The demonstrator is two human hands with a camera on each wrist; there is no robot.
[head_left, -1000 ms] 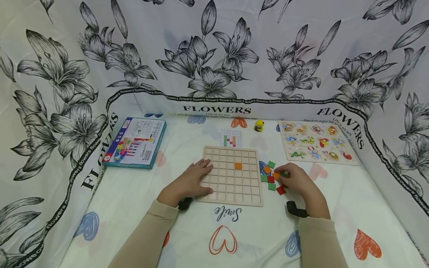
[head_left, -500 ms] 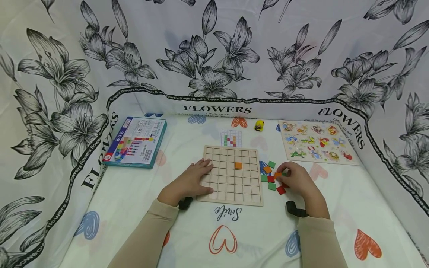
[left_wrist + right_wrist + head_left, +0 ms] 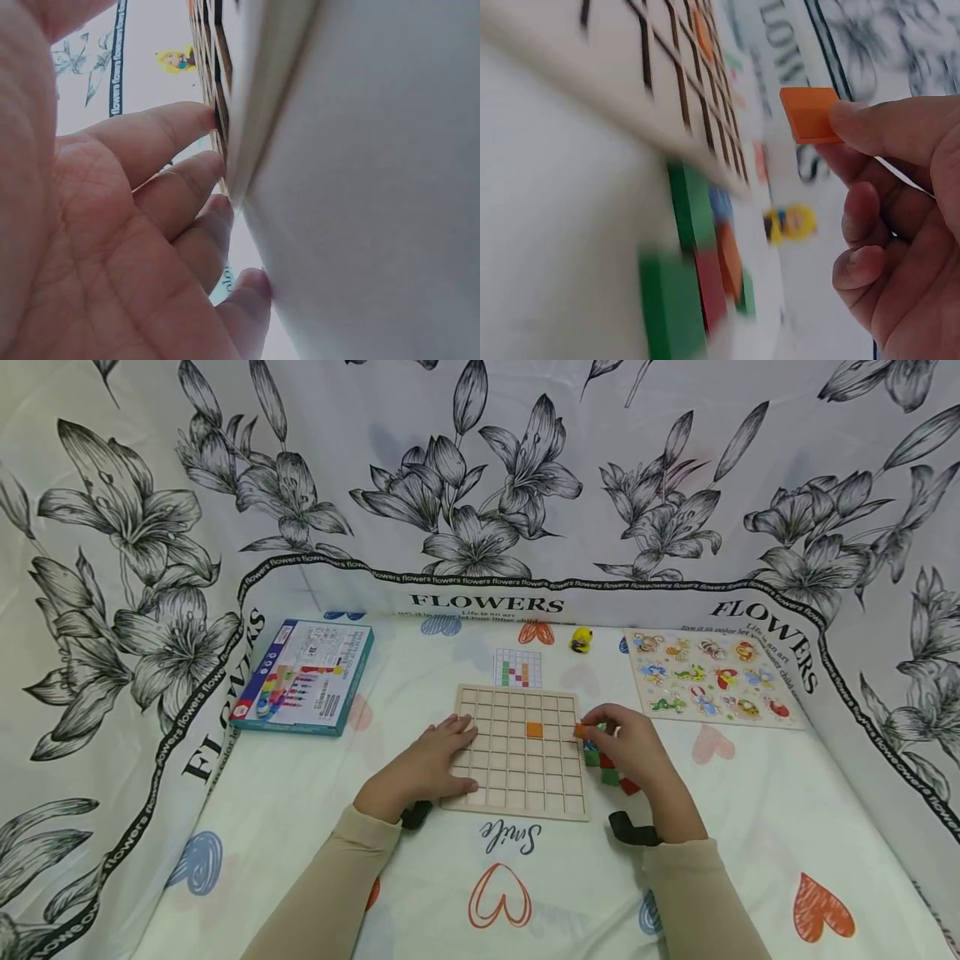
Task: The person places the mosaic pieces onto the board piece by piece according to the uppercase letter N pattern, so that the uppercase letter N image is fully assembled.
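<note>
Head view, right fingers pinching an orange tile, left fingers spread, apparently resting on the grid board

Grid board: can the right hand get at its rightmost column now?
Probably yes: the right hand, pinching an orange tile, is near the grid board, whose rightmost column looks bare.

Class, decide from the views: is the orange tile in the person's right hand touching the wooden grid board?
Apart. The right wrist view shows a plain gap between the orange tile, pinched in the right hand, and the wooden grid board.
</note>
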